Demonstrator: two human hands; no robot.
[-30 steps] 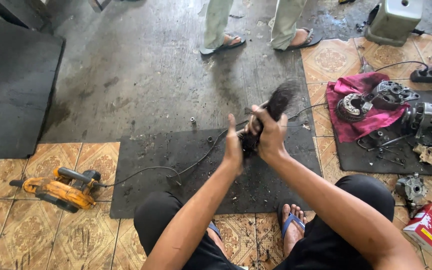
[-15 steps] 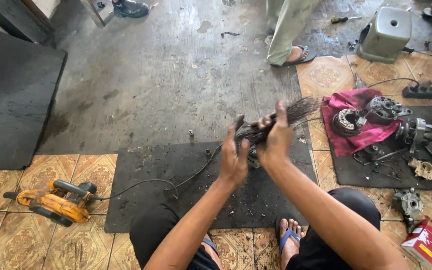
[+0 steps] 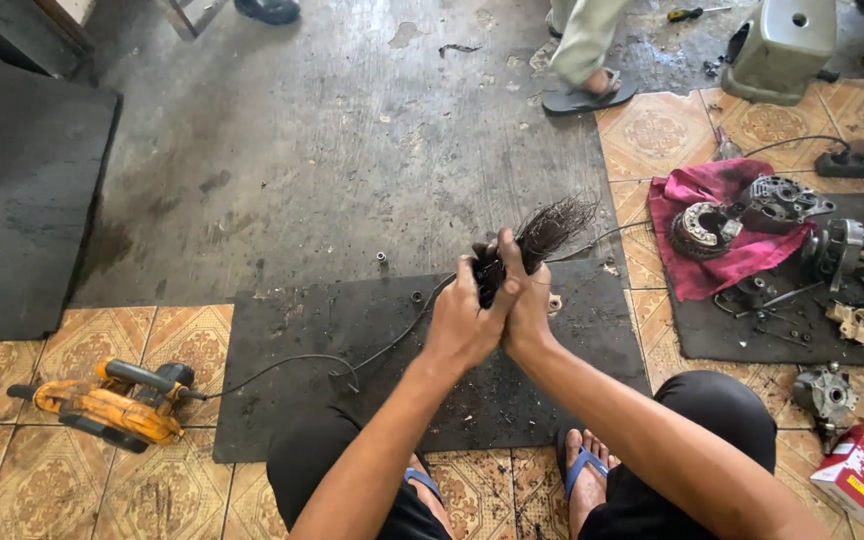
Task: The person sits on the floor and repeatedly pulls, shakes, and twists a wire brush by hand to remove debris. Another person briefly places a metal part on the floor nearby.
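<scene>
Wire bundle (image 3: 542,235), seemingly burnt, clenched in both hands (image 3: 492,310) above black mat (image 3: 352,340), orange grinder (image 3: 102,405) aside.

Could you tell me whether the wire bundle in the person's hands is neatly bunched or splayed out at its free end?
Splayed. The dark wire bundle is squeezed tight where the left hand and right hand clasp it, but its strands fan apart at the upper right end.

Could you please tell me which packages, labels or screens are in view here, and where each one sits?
Carton: on the tiled floor at bottom right, beside the person's right knee; small box, red and white with a yellow patch, lying tilted.
No screens or signs show.
</scene>
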